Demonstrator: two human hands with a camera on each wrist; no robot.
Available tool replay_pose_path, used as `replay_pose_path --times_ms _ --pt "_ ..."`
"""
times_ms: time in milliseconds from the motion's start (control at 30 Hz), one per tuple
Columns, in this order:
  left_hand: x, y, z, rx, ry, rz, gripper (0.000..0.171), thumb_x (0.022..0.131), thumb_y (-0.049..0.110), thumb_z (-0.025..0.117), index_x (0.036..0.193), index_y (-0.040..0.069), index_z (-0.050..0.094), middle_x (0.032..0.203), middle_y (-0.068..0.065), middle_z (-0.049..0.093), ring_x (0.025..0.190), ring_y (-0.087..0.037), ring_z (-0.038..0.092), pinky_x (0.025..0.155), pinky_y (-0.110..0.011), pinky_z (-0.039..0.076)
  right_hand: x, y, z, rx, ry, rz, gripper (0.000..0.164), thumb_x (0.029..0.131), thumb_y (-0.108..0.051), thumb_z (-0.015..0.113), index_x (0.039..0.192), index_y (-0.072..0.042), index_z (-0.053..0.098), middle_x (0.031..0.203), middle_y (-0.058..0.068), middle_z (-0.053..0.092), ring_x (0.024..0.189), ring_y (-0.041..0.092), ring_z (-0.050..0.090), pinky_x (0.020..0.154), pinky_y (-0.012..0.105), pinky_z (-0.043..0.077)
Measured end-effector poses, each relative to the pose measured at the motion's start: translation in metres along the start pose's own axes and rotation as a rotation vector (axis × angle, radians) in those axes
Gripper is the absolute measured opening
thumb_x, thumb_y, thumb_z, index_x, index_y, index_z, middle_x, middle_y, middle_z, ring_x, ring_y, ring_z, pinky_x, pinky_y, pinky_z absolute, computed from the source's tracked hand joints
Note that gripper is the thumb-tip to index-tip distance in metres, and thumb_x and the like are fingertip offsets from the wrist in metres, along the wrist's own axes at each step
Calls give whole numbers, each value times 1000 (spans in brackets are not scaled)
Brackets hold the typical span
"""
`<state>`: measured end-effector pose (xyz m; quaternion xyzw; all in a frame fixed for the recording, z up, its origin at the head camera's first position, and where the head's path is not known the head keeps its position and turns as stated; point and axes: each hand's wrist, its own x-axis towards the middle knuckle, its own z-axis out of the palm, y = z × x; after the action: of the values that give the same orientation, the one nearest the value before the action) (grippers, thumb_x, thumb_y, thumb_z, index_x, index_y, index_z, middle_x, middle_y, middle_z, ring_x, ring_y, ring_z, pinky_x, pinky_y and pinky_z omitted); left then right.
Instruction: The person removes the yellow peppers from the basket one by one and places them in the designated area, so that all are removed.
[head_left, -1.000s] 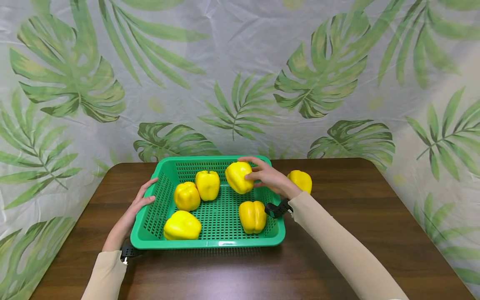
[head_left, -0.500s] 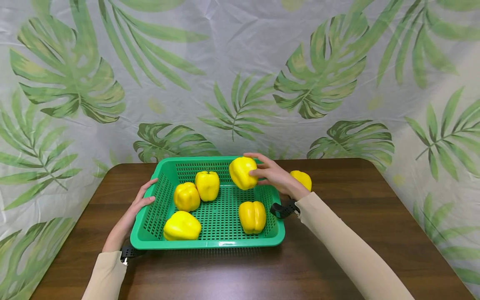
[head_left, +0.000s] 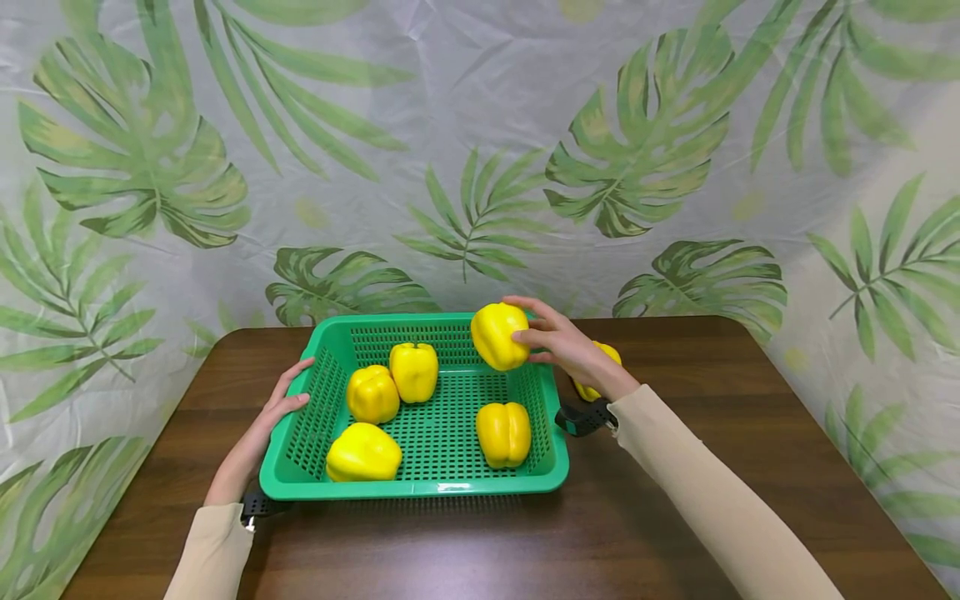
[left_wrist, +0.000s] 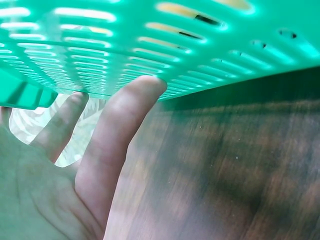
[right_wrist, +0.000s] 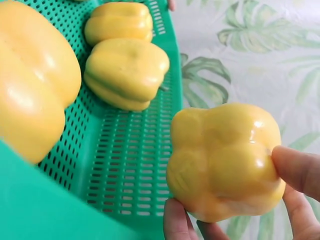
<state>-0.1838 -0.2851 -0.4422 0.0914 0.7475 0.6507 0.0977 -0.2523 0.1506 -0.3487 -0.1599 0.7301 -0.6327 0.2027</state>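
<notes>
A yellow bell pepper [head_left: 499,337] is gripped between the thumb and fingers of my right hand [head_left: 558,337], raised over the back right corner of the green basket [head_left: 420,489]. In the right wrist view the held pepper [right_wrist: 225,162] shows its lobed end, with fingertips below it and at its right. My left hand [head_left: 258,433] rests against the basket's left side; in the left wrist view its extended fingers [left_wrist: 112,130] touch the outer slotted wall [left_wrist: 135,50]. Inside the basket lie several more peppers, including one at the right [head_left: 504,435] and one at the front left [head_left: 364,452].
Another yellow pepper [head_left: 596,385] sits on the dark wooden table [head_left: 712,400] just right of the basket, partly hidden behind my right wrist. A leaf-patterned cloth [head_left: 480,167] hangs behind the table's back edge.
My right hand, holding the pepper, has moved rightward and up, from over the basket's interior to its back right corner. The left hand and the basket look unmoved.
</notes>
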Motion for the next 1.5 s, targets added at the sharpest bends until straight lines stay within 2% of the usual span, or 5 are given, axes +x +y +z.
replay_pose_path --times_ms 200,633,867,1200,1500 --pt "0 1 1 -36 2 15 53 103 24 33 152 30 14 151 -22 9 109 -11 52 83 -30 49 -5 -1 -7 14 23 -10 56 98 -16 54 150 -23 31 141 20 35 114 34 48 95 51 40" --pt "-1 2 1 15 14 5 52 103 27 33 152 29 14 152 -20 8 110 -17 48 82 -33 49 -18 7 -25 70 94 -31 58 97 -16 54 150 -21 30 131 22 38 103 31 55 93 53 41" --pt "-3 1 2 7 8 -18 53 103 30 33 152 31 13 153 -17 5 114 -29 43 84 -37 48 -27 11 -37 38 126 -31 58 98 -19 54 151 -22 28 129 20 41 98 31 54 88 45 45" --pt "-3 1 1 9 7 -20 53 103 31 33 152 32 13 152 -18 5 115 -28 43 84 -36 47 -36 22 -55 53 169 -25 57 99 -21 54 150 -24 30 132 19 41 104 27 55 98 57 35" --pt "-2 1 2 11 13 -13 52 103 30 33 152 32 14 153 -19 4 115 -28 43 83 -36 48 -46 32 -70 32 224 -33 56 100 -20 51 151 -20 27 128 15 40 98 21 59 85 38 47"
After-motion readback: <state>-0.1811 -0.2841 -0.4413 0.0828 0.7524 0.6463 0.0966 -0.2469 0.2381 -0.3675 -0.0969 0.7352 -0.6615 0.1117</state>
